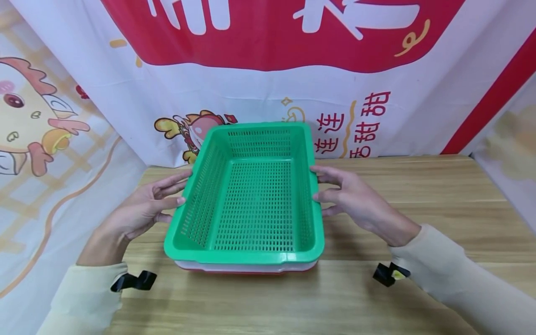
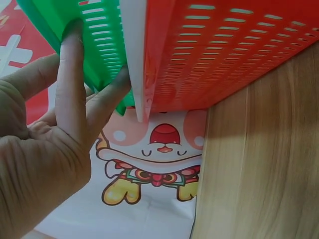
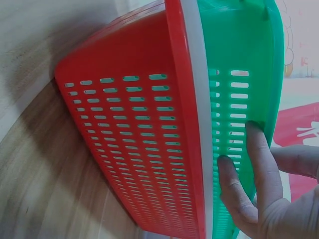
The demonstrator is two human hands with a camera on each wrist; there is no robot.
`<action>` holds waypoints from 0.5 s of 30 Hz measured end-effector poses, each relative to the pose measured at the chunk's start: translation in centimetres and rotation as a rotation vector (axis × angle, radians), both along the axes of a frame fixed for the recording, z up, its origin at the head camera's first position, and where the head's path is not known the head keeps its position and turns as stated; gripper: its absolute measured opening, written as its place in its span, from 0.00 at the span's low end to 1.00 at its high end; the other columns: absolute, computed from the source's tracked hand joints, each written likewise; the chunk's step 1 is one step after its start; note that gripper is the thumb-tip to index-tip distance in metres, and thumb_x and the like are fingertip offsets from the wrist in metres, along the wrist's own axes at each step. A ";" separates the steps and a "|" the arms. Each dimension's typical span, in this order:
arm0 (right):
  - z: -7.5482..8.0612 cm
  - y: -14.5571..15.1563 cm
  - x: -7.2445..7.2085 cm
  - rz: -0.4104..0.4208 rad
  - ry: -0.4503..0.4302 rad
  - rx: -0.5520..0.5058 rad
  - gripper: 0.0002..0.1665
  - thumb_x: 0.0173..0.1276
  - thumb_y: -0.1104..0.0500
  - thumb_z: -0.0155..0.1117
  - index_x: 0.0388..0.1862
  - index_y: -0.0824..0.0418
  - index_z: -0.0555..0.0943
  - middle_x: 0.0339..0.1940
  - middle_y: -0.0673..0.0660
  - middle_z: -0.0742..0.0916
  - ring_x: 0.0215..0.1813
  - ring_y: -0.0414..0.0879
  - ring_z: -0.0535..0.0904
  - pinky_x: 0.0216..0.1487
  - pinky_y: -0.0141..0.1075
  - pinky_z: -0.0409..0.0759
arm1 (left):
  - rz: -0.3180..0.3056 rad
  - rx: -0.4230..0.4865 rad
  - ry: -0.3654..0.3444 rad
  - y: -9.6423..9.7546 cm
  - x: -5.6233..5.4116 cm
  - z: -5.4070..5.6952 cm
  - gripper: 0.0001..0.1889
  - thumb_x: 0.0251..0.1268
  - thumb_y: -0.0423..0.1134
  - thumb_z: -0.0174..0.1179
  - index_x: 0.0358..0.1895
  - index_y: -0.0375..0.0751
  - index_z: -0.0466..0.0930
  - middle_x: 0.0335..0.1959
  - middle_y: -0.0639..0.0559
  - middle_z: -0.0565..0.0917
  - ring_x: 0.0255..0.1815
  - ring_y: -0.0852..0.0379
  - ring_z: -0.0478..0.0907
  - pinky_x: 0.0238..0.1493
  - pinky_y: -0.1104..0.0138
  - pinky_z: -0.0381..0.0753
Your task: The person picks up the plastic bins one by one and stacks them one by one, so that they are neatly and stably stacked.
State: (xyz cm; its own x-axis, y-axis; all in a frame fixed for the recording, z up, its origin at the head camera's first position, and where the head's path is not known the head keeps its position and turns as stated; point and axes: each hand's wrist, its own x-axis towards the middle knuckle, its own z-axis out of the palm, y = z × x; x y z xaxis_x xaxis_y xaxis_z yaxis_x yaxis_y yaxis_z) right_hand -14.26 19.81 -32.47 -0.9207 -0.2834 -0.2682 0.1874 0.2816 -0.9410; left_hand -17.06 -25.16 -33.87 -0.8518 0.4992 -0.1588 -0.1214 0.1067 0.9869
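Observation:
A green perforated plastic basket (image 1: pixel 247 257) sits uppermost in a nested stack. Under its rim shows the edge of a white basket (image 1: pixel 251 267), and lowest is a red basket (image 3: pixel 124 55). My left hand (image 1: pixel 144 204) holds the green basket's left side, thumb at the rim and fingertips against the slotted wall beneath it. On the opposite side my right hand (image 1: pixel 349 193) grips likewise, its fingertips under the rim in the right wrist view. Nothing lies inside the green basket. Most of the white basket is hidden.
The stack stands on a wood-grain table (image 1: pixel 251 302), close to a printed cloth backdrop (image 1: pixel 259 93) with red lettering. Another printed cloth (image 1: pixel 54 195) hangs along the left. Black straps (image 1: pixel 134 281) stick out from both sleeves.

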 end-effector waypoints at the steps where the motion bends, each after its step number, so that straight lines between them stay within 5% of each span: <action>1: 0.0 0.0 0.0 0.002 -0.002 0.002 0.44 0.78 0.65 0.63 0.89 0.53 0.60 0.77 0.65 0.75 0.61 0.56 0.87 0.56 0.48 0.92 | 0.012 -0.012 -0.009 0.0 0.0 0.0 0.38 0.82 0.28 0.56 0.88 0.39 0.50 0.76 0.62 0.76 0.60 0.55 0.90 0.47 0.54 0.92; 7: -0.2 -0.2 -0.2 0.011 -0.020 -0.011 0.44 0.79 0.63 0.64 0.89 0.55 0.59 0.77 0.67 0.74 0.64 0.57 0.84 0.57 0.46 0.92 | 0.066 -0.066 -0.055 0.1 0.1 0.4 0.39 0.82 0.31 0.58 0.88 0.41 0.51 0.82 0.53 0.73 0.57 0.55 0.91 0.48 0.52 0.92; 15: -0.5 -0.3 -0.3 0.017 -0.024 -0.019 0.44 0.78 0.64 0.64 0.88 0.57 0.60 0.74 0.67 0.74 0.59 0.52 0.84 0.56 0.43 0.92 | 0.109 -0.110 -0.083 0.1 0.1 0.4 0.39 0.80 0.31 0.61 0.88 0.38 0.52 0.63 0.70 0.86 0.54 0.58 0.92 0.46 0.55 0.93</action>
